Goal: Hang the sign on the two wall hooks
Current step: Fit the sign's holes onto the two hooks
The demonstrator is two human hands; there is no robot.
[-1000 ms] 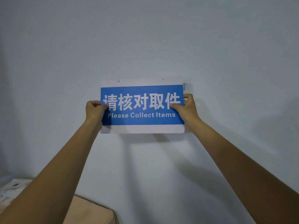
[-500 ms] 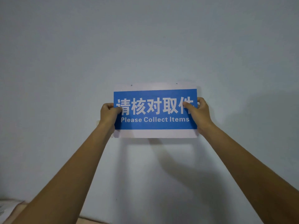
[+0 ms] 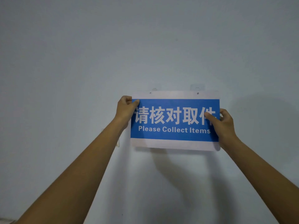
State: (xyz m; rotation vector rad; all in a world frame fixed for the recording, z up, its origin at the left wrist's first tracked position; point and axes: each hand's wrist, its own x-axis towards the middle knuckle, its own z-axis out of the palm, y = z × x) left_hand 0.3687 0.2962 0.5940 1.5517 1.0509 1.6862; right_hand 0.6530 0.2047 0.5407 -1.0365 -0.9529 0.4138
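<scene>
A: Sign (image 3: 174, 120) is held flat against the pale wall (image 3: 80, 62), a little tilted, its right side lower than its left. It is blue with white characters and the words "Please Collect Items".

B: And the hands?

A: The left hand (image 3: 125, 109) pinches the upper left edge, thumb on the front, other fingers curled behind. The right hand (image 3: 222, 122) grips the right edge the same way, thumb over the last character.

B: Where are the hooks?

A: Two clear hooks stay just above the top edge: the left hook (image 3: 154, 89) and the right hook (image 3: 197, 87). Two small holes (image 3: 197, 93) in the white top strip sit right below them. I cannot tell if any hook passes through.
</scene>
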